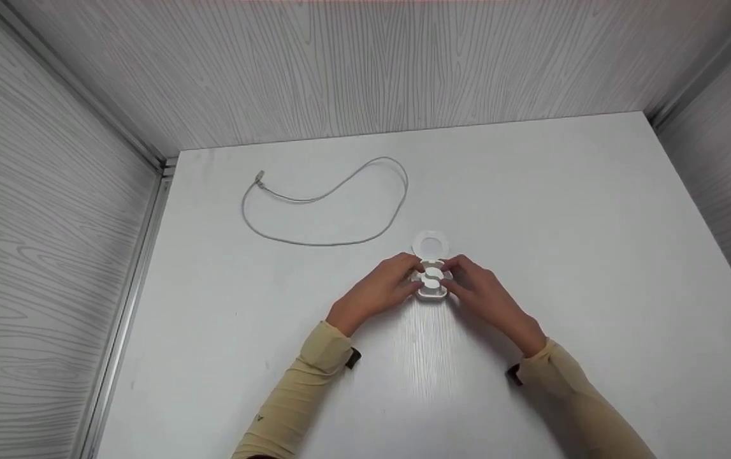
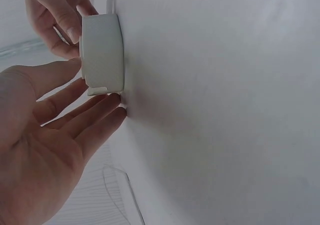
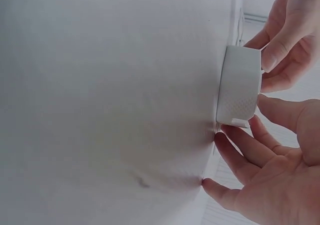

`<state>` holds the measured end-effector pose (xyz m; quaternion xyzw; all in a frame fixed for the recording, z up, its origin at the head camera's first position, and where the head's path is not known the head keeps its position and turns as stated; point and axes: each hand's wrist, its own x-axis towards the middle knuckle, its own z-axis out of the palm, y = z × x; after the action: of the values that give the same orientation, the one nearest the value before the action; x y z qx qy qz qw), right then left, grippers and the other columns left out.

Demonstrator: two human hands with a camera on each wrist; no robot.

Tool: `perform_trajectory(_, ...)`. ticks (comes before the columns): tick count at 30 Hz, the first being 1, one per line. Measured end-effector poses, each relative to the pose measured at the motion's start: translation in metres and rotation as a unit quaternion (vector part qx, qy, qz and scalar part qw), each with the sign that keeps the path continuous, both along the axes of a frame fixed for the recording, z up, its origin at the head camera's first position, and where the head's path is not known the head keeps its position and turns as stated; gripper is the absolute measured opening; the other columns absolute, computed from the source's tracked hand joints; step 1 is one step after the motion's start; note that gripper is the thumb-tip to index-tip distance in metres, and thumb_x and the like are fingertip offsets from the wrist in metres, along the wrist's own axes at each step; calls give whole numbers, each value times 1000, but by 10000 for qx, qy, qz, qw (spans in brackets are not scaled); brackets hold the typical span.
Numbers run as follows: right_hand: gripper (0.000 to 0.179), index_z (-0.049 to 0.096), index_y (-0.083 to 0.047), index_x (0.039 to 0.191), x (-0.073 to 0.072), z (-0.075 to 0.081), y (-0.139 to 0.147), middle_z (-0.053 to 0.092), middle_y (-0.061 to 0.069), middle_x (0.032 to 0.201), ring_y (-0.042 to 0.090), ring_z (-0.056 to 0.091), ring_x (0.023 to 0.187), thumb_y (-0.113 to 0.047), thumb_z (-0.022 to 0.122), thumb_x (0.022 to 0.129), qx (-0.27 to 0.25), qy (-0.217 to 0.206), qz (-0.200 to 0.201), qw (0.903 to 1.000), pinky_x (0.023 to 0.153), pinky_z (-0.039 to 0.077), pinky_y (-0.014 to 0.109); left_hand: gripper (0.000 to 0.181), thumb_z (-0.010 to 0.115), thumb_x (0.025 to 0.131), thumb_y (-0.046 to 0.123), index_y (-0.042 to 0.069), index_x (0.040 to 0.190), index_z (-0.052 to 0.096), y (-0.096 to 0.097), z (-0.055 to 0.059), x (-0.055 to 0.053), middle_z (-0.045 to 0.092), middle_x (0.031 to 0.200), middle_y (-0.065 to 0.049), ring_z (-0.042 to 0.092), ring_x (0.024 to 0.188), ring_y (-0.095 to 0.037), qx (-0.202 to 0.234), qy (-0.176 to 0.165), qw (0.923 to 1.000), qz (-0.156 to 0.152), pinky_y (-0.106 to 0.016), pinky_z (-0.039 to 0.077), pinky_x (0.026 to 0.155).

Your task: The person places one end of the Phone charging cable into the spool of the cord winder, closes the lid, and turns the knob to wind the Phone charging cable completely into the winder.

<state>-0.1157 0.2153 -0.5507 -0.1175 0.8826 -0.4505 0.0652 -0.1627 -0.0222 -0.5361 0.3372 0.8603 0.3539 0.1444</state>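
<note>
A small white case (image 1: pixel 431 295) rests on the table, its round lid (image 1: pixel 431 234) flipped back away from me. Inside the case is an S-shaped white divider (image 1: pixel 433 275). From the left my left hand (image 1: pixel 384 287) holds the case, thumb near its top edge and fingers along its side. My right hand (image 1: pixel 487 296) holds the opposite side in a similar way. In the left wrist view, the side wall of the case (image 2: pixel 103 52) shows between both hands. The fingers partly hide the case's sides.
A thin pale cable (image 1: pixel 333 245) lies in a loose loop on the white table (image 1: pixel 563 210), left of and beyond the case. Its connector (image 1: pixel 260 176) is at the far left. Wood-grain panels (image 1: pixel 365 70) border the back and sides.
</note>
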Motion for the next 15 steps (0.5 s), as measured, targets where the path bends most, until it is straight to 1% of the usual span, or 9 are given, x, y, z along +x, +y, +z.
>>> perform_trajectory(2, 27, 59, -5, 127, 0, 1, 0, 65, 17, 148, 36, 56, 145, -17, 67, 104, -5, -70, 30, 10000, 121, 40, 57, 24, 66, 104, 14, 2, 125, 62, 0, -1, 0, 68, 123, -16, 61, 109, -27, -54, -57, 9999, 86, -44, 52, 101)
perform_trajectory(5, 25, 59, -5, 127, -1, 3, 1, 63, 18, 149, 36, 54, 146, -19, 65, 106, -32, -180, 81, 9998, 122, 38, 58, 29, 68, 104, 16, 3, 129, 62, 2, -1, -1, 68, 126, -14, 64, 116, -25, -63, -211, 9995, 209, -42, 52, 104)
perform_trajectory(8, 28, 59, -7, 128, -2, 3, 3, 63, 17, 150, 36, 53, 147, -23, 66, 105, -79, -280, 114, 9995, 122, 37, 59, 39, 70, 102, 16, 5, 138, 59, 3, 0, -2, 66, 133, -12, 64, 123, -25, -39, -290, 9993, 253, -41, 51, 108)
perform_trajectory(10, 33, 59, -8, 129, -2, 3, 4, 64, 15, 149, 36, 54, 146, -25, 70, 103, -74, -306, 151, 9994, 122, 37, 59, 45, 71, 102, 16, 7, 143, 57, 4, 1, -1, 65, 138, -11, 63, 126, -25, -60, -260, 9993, 247, -41, 50, 111)
perform_trajectory(12, 38, 59, -9, 130, -2, 2, 4, 65, 14, 147, 35, 54, 145, -27, 73, 101, -62, -301, 186, 9994, 121, 37, 59, 47, 72, 101, 17, 8, 145, 57, 5, 1, -1, 65, 141, -11, 62, 129, -25, -132, -181, 9995, 223, -41, 49, 113)
perform_trajectory(15, 43, 59, -8, 133, -2, 2, 3, 66, 13, 144, 34, 56, 142, -27, 76, 99, -36, -196, 237, 9995, 121, 37, 58, 44, 72, 101, 17, 7, 142, 59, 7, 1, 1, 65, 142, -11, 61, 134, -25, -218, -36, 9996, 192, -40, 48, 116)
